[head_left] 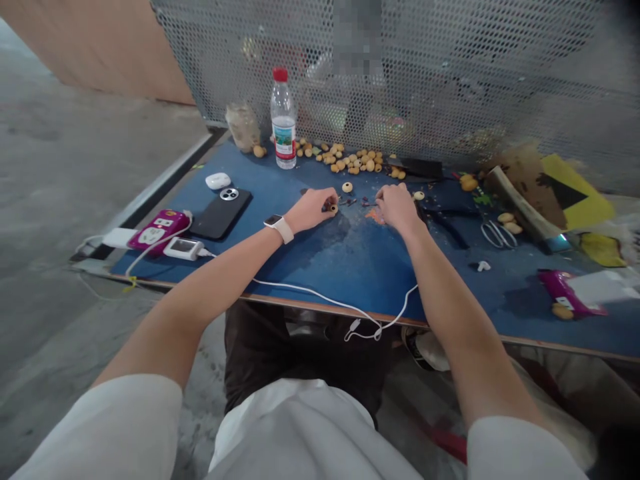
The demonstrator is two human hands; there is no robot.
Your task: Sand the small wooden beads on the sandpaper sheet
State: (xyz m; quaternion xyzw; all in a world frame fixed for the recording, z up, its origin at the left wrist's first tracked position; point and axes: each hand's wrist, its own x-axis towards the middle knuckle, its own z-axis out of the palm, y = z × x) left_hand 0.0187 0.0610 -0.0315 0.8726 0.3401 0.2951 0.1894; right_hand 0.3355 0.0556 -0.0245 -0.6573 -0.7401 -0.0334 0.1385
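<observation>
Tan bead sat pinched at the fingertips of the left hand, which were closed on it. Right hand curved down onto the blue table, its fingers just beside orange scraps; whether they held anything could not be told. Loose bead lay between both hands, near a heap of beads and short of the scissors.

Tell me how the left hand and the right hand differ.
The left hand wears a white-banded watch; the right hand has a bare wrist. The left hand's fingers hold a small tan bead; the right hand shows nothing held. Both lie palm-down on the blue board.
</observation>
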